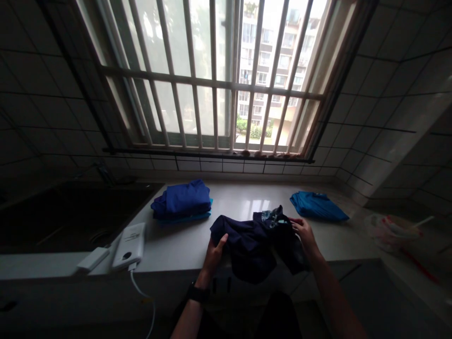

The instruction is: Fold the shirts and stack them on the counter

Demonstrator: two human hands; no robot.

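Note:
A dark navy garment (247, 245), bunched and partly hanging over the counter's front edge, lies between my hands. A patterned light patch shows near its upper right part. My left hand (214, 252) grips the garment's left end, thumb on top and the other fingers underneath. On the right, my right hand (303, 233) is closed on the garment beside the patterned patch; its fingertips are partly hidden. Left of the garment sits a stack of folded blue cloth (183, 197). A folded bright blue cloth (316, 205) rests beyond my right hand.
A white power bank (130, 245) with a cable and a small white box (93, 260) lie near the front edge, beside the dark sink (70, 216). A plastic bag (388, 230) stands at far right. A barred window (212, 84) is behind the white counter (243, 193).

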